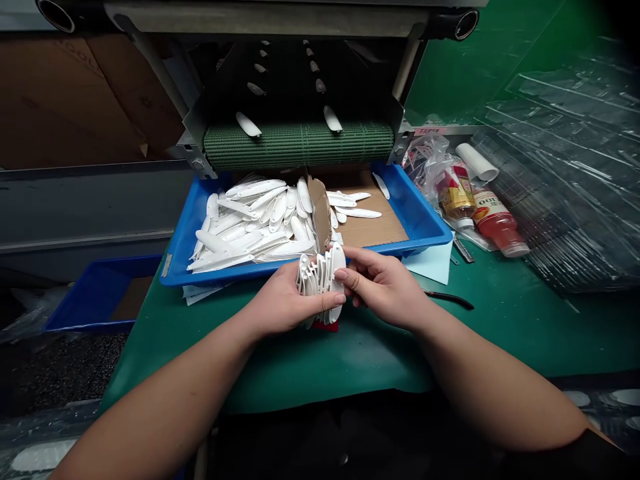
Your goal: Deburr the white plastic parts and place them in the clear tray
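A stack of long white oval plastic pieces (pixel 316 277) stands on edge in my left hand (pixel 280 300), the thumb pressed across its near side. My right hand (pixel 383 283) pinches the outermost piece at the stack's right end between thumb and fingers. Just beyond my hands is a blue tray (pixel 425 230), its left part heaped with similar white pieces (pixel 250 223). An upright cardboard divider (pixel 319 207) separates the heap from a few more pieces on the right side. Something red (pixel 327 327), mostly hidden, shows beneath the stack.
A green mesh conveyor belt (pixel 300 147) carries white pieces in two rows towards the tray. Bottles, including one with red liquid (pixel 500 223), and stacked clear plastic trays (pixel 575 173) occupy the right side. A dark curved tool (pixel 453 299) lies on the green table (pixel 370 373).
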A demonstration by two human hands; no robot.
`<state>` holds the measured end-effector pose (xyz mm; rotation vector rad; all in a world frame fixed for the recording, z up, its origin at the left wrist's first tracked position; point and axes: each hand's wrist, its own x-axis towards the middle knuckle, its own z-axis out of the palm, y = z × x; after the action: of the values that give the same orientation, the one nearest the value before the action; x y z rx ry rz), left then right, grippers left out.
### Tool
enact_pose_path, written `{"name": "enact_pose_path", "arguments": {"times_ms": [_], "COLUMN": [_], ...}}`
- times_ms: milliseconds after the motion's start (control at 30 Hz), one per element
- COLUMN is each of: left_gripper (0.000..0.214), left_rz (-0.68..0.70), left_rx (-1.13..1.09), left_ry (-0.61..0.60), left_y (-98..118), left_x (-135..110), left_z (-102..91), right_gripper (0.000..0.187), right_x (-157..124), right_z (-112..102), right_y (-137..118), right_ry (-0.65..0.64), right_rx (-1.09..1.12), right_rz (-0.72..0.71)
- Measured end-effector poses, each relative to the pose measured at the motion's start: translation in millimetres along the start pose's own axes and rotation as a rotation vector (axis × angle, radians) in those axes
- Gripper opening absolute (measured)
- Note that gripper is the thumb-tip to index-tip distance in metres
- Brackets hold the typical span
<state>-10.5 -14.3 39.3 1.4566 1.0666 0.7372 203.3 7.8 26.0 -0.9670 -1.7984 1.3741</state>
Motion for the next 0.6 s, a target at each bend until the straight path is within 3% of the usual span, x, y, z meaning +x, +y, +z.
{"name": "enact_pose_path", "arguments": {"times_ms": [167,300,467,600], "left_gripper": [0.040,0.038,0.042,0.041], "left_rz": [0.029,0.040,0.054,0.092], "left_rx": [0.111,0.165,0.205,0.194], "left_ry": [0.086,0.159,0.268,0.337], "left_y": [13,14,-16,-41], "left_x": [-9,-37,-75,-88], "left_z": [4.6,11.1,14.6,15.9], "right_gripper": [0.045,0.043,0.039,0.035], "right_x": [-4,-13,-22,-25], "right_z": [1,14,43,58], "right_y": [-5,-8,-2,3], "right_ry": [0.003,-0.012,-0.148,-0.214], "right_rx": [0.004,0.002,-0.072,-0.105], "right_rz": [-0.039,-0.093,-0.144,-0.191]}}
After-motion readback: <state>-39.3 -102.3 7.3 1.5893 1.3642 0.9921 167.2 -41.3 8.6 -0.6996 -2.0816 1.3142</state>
